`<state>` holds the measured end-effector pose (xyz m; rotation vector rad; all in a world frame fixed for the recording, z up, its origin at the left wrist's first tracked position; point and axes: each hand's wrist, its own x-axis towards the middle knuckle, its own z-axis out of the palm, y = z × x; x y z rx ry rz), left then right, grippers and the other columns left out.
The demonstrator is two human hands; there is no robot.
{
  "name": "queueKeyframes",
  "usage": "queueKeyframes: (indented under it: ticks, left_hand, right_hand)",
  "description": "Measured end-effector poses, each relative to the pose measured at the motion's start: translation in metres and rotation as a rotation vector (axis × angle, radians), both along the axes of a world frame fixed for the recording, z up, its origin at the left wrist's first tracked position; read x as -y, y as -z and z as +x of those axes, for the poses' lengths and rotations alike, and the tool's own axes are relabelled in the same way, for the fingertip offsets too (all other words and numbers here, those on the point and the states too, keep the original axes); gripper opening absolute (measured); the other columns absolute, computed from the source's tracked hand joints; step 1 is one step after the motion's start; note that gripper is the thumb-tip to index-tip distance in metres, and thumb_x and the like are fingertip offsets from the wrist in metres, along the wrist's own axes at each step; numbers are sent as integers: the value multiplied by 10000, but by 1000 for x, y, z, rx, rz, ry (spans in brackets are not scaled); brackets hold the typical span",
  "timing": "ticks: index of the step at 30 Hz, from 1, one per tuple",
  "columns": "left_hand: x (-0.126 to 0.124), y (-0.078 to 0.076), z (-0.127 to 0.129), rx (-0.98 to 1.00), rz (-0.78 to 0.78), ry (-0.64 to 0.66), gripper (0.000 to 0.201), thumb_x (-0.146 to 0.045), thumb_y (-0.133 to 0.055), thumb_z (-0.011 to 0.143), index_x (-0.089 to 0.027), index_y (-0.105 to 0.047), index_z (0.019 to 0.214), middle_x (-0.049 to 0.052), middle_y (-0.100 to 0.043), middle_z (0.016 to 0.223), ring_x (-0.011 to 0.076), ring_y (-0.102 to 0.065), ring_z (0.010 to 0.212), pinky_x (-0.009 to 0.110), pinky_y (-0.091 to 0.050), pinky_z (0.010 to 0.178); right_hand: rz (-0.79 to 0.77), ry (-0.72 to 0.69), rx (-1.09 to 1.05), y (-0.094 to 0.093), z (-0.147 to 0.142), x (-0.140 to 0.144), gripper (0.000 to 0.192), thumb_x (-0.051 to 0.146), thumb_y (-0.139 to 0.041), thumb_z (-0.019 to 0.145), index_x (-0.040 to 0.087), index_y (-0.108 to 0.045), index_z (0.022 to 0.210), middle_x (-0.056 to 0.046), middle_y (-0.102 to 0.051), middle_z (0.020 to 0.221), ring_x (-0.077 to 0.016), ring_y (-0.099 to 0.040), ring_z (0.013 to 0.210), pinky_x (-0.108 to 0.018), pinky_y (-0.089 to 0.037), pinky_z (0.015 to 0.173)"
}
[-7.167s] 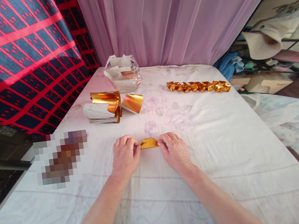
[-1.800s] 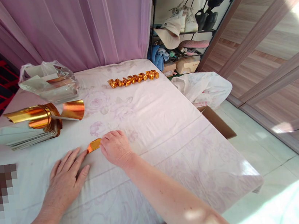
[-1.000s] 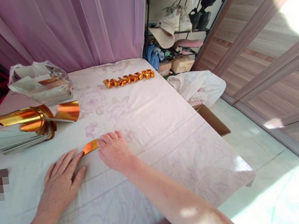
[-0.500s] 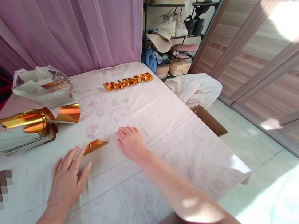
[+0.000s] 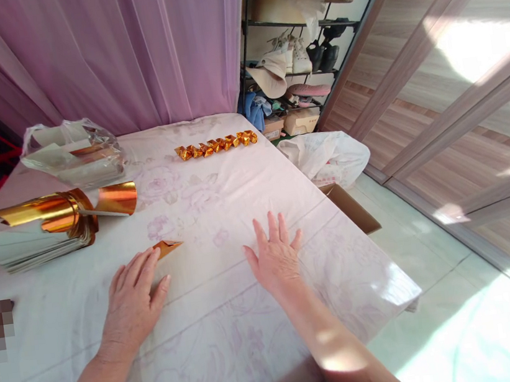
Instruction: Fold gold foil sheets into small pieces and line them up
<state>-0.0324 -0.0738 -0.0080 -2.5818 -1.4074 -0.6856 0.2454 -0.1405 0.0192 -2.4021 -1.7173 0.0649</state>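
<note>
A small folded piece of gold foil paper (image 5: 167,248) lies on the tablecloth in front of me. My left hand (image 5: 128,298) is stretched out at its near left end, and the fingertips cover that end; whether they press on it I cannot tell. Apart from it, to the right, my right hand (image 5: 277,260) is spread over the cloth with nothing in it. Toward the back of the table runs a row of several folded gold foil pieces (image 5: 216,146). On the left rests a stack of gold foil paper sheets (image 5: 54,214), bent and partly curled.
The table (image 5: 237,337) has a pale floral cloth. A clear plastic bag (image 5: 74,155) with papers sits at the back left, before a purple curtain (image 5: 114,53). Beyond the right edge are a white plastic bag (image 5: 339,153), an open cardboard box (image 5: 354,209) and a shoe rack (image 5: 296,22).
My right hand has moved right, away from the folded foil piece, and its fingers have spread. My left hand has shifted right and now covers the piece's left end. The camera view has shifted slightly.
</note>
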Motion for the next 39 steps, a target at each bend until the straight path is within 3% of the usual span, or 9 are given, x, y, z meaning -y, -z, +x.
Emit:
queueKeyframes:
  ticks: [4, 9, 18, 26, 39]
  left_hand:
    - [1, 0, 0, 11, -2, -12, 573, -403, -359, 977, -190, -351, 1509, 168, -563, 1403, 347, -537, 1281, 536, -361, 1093]
    - [1, 1, 0, 6, -14, -21, 572, -396, -343, 984, -189, -326, 1517, 165, -552, 1413, 338, -523, 1295, 524, -353, 1101]
    - [-2, 12, -2, -78, -74, -103, 578, -416, -298, 989, -155, -337, 1502, 161, -564, 1417, 317, -498, 1332, 513, -318, 1113]
    - [-6, 9, 1, -30, -151, -135, 630, -415, -324, 961, -100, -323, 1506, 199, -586, 1368, 339, -500, 1316, 537, -336, 1100]
    - [-10, 6, 2, 0, -84, -137, 628, -403, -348, 957, -92, -311, 1502, 223, -533, 1408, 350, -472, 1333, 527, -372, 1074]
  right_hand:
    - [-124, 173, -24, -1, 20, 4, 646, 484, -426, 982, 198, -313, 1550, -208, -116, 1640, -422, -20, 1504, -791, -168, 1038]
    - [-171, 271, -33, 3, 28, 5, 663, 513, -380, 988, 187, -295, 1558, -210, -99, 1642, -419, 5, 1506, -781, -190, 1039]
    - [-190, 199, 0, 2, 21, -5, 653, 517, -368, 992, 207, -288, 1560, -190, -114, 1645, -395, -8, 1512, -768, -183, 1054]
    - [-155, 196, 14, 1, 16, 15, 649, 513, -378, 991, 212, -292, 1559, -183, -120, 1646, -396, -16, 1512, -768, -156, 1061]
    - [-47, 147, 28, 9, 28, 43, 634, 493, -378, 998, 181, -318, 1547, -222, -202, 1617, -386, -154, 1500, -780, -211, 1045]
